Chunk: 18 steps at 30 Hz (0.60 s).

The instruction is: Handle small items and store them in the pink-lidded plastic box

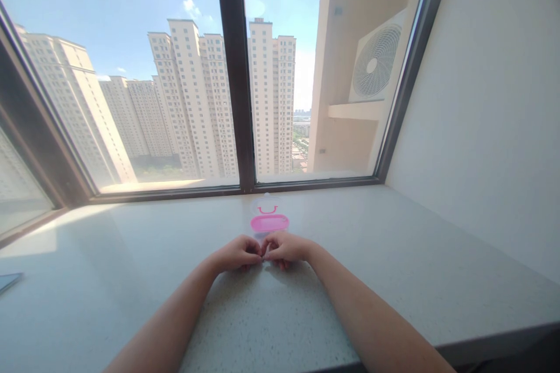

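Over the middle of the pale speckled counter, my left hand (243,252) and my right hand (283,246) meet at the fingertips. Both are closed in a pinch around something tiny and dark between them, too small to name. Just beyond the fingers lies a pink oval tray (270,222), shallow, with a small mark or item near its right end. Behind it rests a clear lid (266,200) with a pink curved handle. Part of the counter right under the hands is hidden by them.
The counter (153,280) runs to a dark-framed window (247,128) at the back. A white wall (481,128) closes the right side. At the far left edge lies a flat bluish object (9,281), cut off by the picture. The counter's front edge shows at lower right.
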Each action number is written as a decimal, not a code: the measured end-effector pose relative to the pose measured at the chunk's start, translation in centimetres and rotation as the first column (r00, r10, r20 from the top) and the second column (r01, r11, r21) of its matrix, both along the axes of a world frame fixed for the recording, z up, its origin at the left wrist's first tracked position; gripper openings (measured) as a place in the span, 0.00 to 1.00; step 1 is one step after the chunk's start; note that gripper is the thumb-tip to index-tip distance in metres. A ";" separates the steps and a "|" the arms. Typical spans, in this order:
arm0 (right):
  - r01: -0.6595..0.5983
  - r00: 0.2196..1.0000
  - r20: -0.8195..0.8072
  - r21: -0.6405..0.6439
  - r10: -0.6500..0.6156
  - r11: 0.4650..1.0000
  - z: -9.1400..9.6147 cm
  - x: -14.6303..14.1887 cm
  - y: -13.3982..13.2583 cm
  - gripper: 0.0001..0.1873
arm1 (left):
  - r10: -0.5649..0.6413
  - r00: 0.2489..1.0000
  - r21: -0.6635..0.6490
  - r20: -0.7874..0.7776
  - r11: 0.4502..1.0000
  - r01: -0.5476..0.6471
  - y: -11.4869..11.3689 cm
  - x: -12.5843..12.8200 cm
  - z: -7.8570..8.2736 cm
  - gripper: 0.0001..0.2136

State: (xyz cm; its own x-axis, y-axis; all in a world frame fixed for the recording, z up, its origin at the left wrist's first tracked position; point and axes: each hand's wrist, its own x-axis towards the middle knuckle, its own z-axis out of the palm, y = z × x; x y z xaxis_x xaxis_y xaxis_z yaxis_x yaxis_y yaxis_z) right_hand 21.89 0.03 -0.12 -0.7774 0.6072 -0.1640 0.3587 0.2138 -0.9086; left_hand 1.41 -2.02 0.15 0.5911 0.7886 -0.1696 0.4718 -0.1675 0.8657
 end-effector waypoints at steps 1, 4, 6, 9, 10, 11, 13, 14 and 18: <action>0.000 1.000 0.005 0.001 0.000 1.000 0.0 0.0 0.0 0.11 | -0.001 1.000 0.004 0.000 1.000 0.001 0.0 0.0 0.0 0.09; 0.003 1.000 0.012 0.005 -0.004 1.000 0.1 0.0 -0.1 0.10 | -0.006 1.000 0.009 -0.003 1.000 0.006 0.0 0.1 0.0 0.09; 0.006 1.000 0.008 0.006 -0.006 1.000 0.0 0.0 -0.2 0.09 | -0.007 1.000 0.006 -0.002 1.000 0.007 -0.1 0.2 0.1 0.08; 0.011 1.000 0.007 0.018 -0.011 1.000 0.0 0.0 -0.3 0.08 | -0.009 1.000 0.010 -0.005 1.000 0.009 -0.3 0.3 0.3 0.08; 0.012 1.000 0.007 0.022 -0.013 1.000 0.1 0.0 -0.4 0.08 | -0.008 1.000 0.015 -0.009 1.000 0.008 -0.3 0.4 0.3 0.07; 0.016 1.000 0.006 0.024 -0.016 1.000 0.1 0.0 -0.4 0.07 | -0.006 1.000 0.020 -0.014 1.000 0.006 -0.3 0.4 0.4 0.07; 0.021 1.000 0.007 0.020 -0.021 1.000 0.2 0.0 -0.5 0.07 | 0.001 1.000 0.030 -0.019 1.000 -0.001 -0.3 0.5 0.4 0.07; 0.021 1.000 0.007 0.014 -0.021 1.000 0.2 0.0 -0.5 0.07 | 0.005 1.000 0.035 -0.019 0.999 -0.005 -0.3 0.5 0.3 0.07; 0.015 1.000 0.003 -0.021 -0.015 1.000 0.1 0.0 -0.3 0.08 | 0.020 1.000 0.063 -0.015 0.998 -0.019 -0.3 0.4 0.2 0.07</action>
State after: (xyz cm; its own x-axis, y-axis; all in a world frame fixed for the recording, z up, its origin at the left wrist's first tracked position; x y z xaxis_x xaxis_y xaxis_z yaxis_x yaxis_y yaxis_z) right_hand 21.88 -0.26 -0.03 -0.7679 0.6151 -0.1790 0.3644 0.1896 -0.9117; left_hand 1.84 -2.31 0.38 0.5733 0.8092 -0.1281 0.4886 -0.2123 0.8463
